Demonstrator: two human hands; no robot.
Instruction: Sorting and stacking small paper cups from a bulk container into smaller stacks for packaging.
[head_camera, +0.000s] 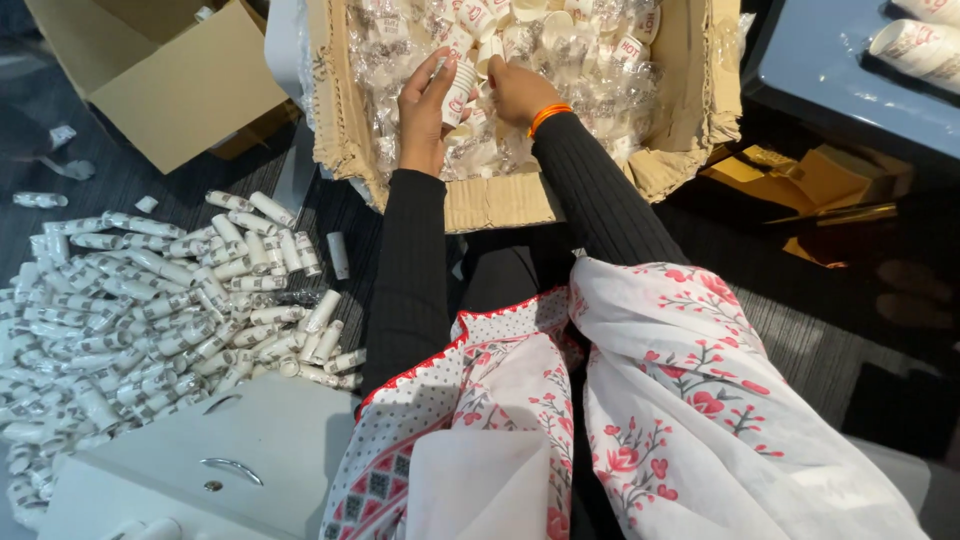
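A: Cups, lots of them! What is far to the left of the hands?

B: A big pile of wrapped cup stacks (150, 310) lies on the floor, low and left of the hands. A white box with a metal handle (215, 455) sits just below the pile. An empty brown box (190, 80) is up and to the left of the hands.

A: What is the left hand doing?

B: The left hand (425, 110) is spread, and its fingers wrap around the side of a paper cup (460, 92). The cup is white with red marks.

A: And the right hand?

B: The right hand (518, 92) is curled and grips the same cup from the other side. An orange band (548, 115) is on that wrist.

A: Where is the cup?

B: Between the two hands, just above the open cardboard box (500, 200). That box is full of cups and clear plastic wrap (590, 80).

A: What is far to the right?

B: More cups (915, 45) lie on a blue bench (820, 70), up and right of the hands.
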